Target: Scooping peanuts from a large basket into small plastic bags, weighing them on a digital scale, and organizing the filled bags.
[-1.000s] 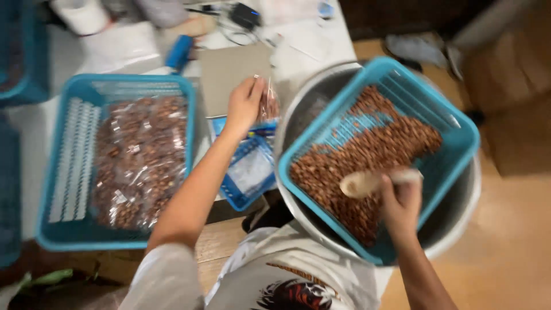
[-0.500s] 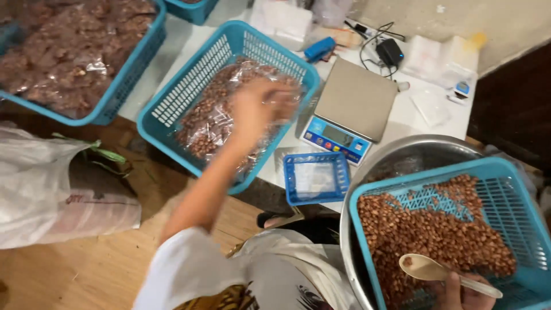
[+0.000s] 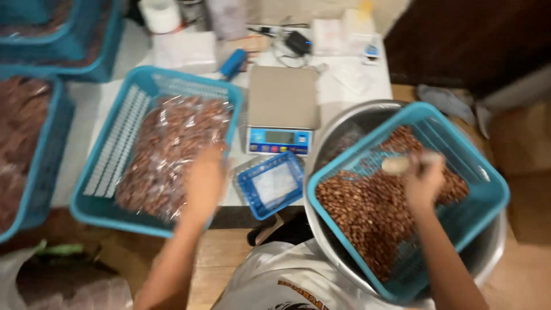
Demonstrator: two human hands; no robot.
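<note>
A white worktable is seen from above over a wooden floor, with a dark wall at the far right. At the middle of the table a digital scale with a bare grey platform is set, and just near of it a small blue tray lined with clear plastic hangs partly over the table edge. To the left, a blue basket is filled with clear bags of brown nuts. The left hand is laid on the near end of those bags; it is blurred, so whether the fingers are spread or closed cannot be told. To the right, a second blue basket of loose brown nuts is seated inside a large steel bowl. The right hand is closed around the handle of a pale scoop, which is held just above the loose nuts. More blue baskets of bagged nuts are ranged at the far left.
</note>
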